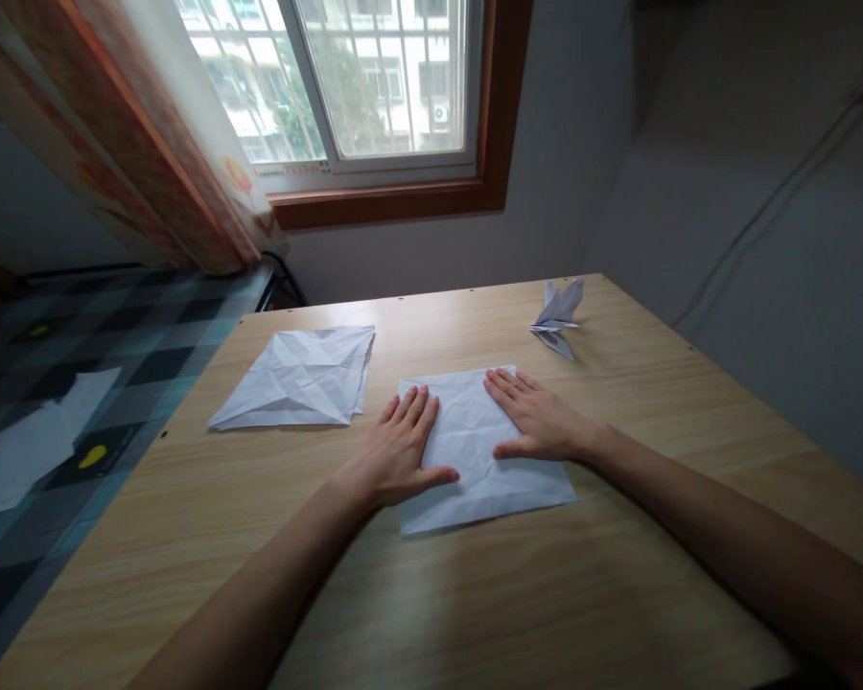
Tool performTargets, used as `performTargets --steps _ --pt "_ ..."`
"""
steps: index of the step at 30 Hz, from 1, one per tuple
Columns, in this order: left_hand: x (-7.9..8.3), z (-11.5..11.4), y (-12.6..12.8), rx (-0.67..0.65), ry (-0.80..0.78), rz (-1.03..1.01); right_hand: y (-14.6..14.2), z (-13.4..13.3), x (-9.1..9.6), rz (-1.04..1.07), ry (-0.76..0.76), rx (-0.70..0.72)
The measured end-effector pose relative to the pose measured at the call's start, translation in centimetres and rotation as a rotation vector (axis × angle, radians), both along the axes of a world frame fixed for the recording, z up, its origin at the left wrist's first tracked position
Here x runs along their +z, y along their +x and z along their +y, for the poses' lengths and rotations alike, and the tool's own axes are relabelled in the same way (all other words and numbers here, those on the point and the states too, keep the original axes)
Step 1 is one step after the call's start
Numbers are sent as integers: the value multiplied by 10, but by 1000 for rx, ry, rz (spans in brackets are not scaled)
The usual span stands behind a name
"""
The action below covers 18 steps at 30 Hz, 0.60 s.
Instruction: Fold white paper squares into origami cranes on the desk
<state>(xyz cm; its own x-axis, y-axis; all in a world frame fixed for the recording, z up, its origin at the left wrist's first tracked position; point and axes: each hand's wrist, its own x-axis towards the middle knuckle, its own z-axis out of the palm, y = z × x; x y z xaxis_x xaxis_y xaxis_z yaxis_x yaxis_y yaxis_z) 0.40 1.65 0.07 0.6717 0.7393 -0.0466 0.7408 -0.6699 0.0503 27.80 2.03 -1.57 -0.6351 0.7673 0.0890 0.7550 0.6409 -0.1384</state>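
Observation:
A creased white sheet of paper [467, 460] lies flat on the wooden table in front of me. My left hand [407, 446] rests on its left side, palm down, fingers stretched forward and thumb pointing right. On the sheet's right side lies my right hand [536, 417], also flat, with its fingertips by the far edge and its thumb toward the middle. Neither hand grips anything. The parts of the sheet under both palms are hidden.
Several creased white sheets lie in a stack [302, 374] at the table's far left. A folded paper figure [557, 311] stands near the back right. Left of the table [431, 613], torn-edged paper [35, 446] lies on a checked cloth [151, 331]. Beyond are a window and curtain.

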Motion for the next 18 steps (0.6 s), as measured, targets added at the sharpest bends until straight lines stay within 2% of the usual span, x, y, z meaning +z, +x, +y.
performTargets --steps 5,10,14,16,18 --pt "-1 2 -3 12 22 4 27 -7 -3 -27 24 -77" --pt "-4 3 -5 6 25 10 45 -16 -5 -26 2 -71" --pt "-1 2 -9 -10 19 -110 57 -22 -1 205 -52 -14" --pt "4 -1 -15 -72 0 -206 62 -25 1 352 -63 1" --pt "9 -4 -22 -173 -58 -271 65 -26 2 396 -83 33"
